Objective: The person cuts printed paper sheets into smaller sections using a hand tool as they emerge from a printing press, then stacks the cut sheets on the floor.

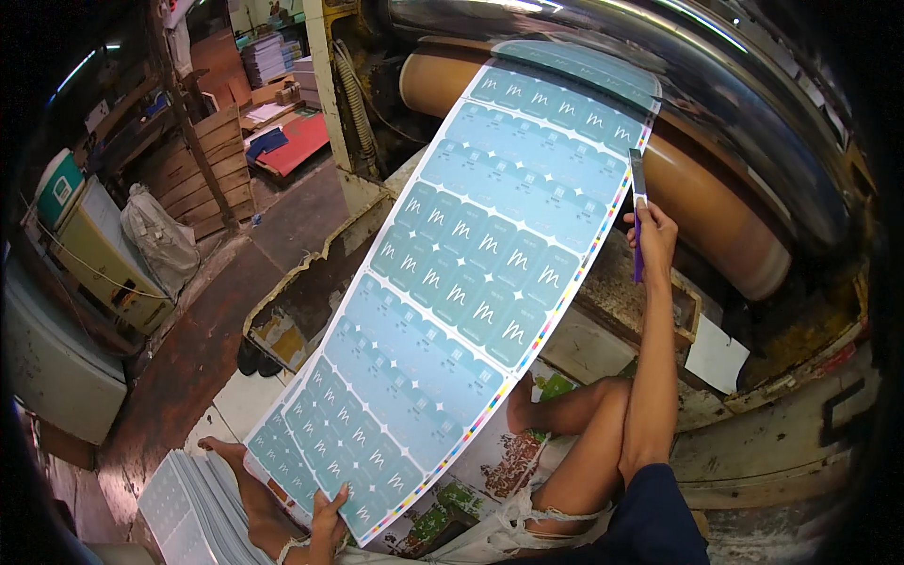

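Observation:
A long printed sheet [443, 254] in blue and teal, patterned with rows of card shapes, comes down from the rollers toward my lap. My left hand [327, 516] is closed on its near end, at the lower edge, where another printed sheet [273, 452] lies partly beneath. In my right hand [652, 234] is a purple-handled knife [638, 247], held upright with its flat blade pointing away from me. The blade is at the sheet's right edge, close below the rollers; whether it touches the sheet I cannot tell.
A shiny metal roller [603, 28] and a brown roller [720, 207] span the far side. A thick stack of printed sheets [202, 513] stands at lower left. Farther left are a pale cabinet [108, 250], a white sack [155, 231] and a red-topped table [299, 146].

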Motion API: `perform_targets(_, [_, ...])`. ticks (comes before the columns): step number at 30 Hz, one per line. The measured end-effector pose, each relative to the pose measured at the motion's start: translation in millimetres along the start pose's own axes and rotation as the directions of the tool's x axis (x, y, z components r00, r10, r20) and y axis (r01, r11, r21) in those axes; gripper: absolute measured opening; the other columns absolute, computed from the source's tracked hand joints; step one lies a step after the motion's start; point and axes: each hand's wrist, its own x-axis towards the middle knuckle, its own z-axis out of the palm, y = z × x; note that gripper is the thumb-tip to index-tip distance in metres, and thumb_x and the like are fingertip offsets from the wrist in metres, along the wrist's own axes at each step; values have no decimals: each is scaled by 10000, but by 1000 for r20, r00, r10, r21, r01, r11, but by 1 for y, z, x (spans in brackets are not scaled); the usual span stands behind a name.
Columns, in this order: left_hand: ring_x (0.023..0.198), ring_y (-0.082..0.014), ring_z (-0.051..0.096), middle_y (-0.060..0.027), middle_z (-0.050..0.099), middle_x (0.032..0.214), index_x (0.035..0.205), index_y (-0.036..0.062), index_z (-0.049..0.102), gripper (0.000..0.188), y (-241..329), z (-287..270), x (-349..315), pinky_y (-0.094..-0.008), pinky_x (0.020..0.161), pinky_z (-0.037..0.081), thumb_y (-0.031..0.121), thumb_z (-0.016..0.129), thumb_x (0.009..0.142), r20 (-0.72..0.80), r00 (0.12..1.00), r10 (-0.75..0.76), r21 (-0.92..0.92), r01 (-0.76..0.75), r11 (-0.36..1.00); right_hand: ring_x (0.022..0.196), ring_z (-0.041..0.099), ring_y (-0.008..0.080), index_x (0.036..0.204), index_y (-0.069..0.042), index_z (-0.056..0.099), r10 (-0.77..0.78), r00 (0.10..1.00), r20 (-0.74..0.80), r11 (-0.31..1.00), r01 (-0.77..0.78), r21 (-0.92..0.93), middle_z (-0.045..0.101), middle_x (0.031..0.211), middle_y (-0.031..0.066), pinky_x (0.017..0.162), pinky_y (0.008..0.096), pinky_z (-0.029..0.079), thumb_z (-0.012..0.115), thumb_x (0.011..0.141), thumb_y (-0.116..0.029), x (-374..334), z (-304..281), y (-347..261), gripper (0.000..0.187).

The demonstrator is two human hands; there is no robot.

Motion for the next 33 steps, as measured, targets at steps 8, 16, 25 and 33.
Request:
perform_targets(8, [920, -179, 617, -96, 628, 1066, 1212, -19, 501, 414, 14, -50, -44, -332, 833, 513, 63, 676, 847, -8, 997, 77, 23, -77, 997, 482, 525, 69, 1074, 24, 643, 33, 985, 170, 996, -18, -88, 652, 739, 71, 425, 220, 398, 580, 941, -286, -18, -11, 15, 344])
perform_targets(16, [930, -196, 620, -100, 626, 1084, 1217, -22, 501, 430, 32, -52, -61, -345, 844, 513, 53, 679, 833, -118, 992, -48, 79, 57, 995, 688, 617, 194, 1091, -59, 662, -467, 884, 29, 757, 416, -505, 639, 848, 102, 620, 283, 494, 674, 825, -98, 15, -12, 2, 269])
perform_targets(25, [954, -229, 611, -118, 612, 1101, 1225, -12, 486, 436, -25, -85, -54, -374, 836, 511, -16, 656, 823, -289, 951, 109, -45, -127, 991, 812, 654, 190, 1190, -133, 653, -444, 693, 568, 568, 708, -420, 618, 1184, 144, 695, 282, 483, 559, 684, 131, 58, -6, -31, 579])
perform_targets(33, [872, -212, 620, -132, 623, 1025, 1227, 1, 455, 410, -98, -275, -76, -329, 778, 518, 53, 652, 872, -604, 784, 140, 110, -93, 990, 457, 504, 89, 1077, -56, 702, -253, 735, 630, 788, 534, -307, 673, 696, 155, 492, 260, 445, 462, 661, 79, -63, 13, 82, 500])
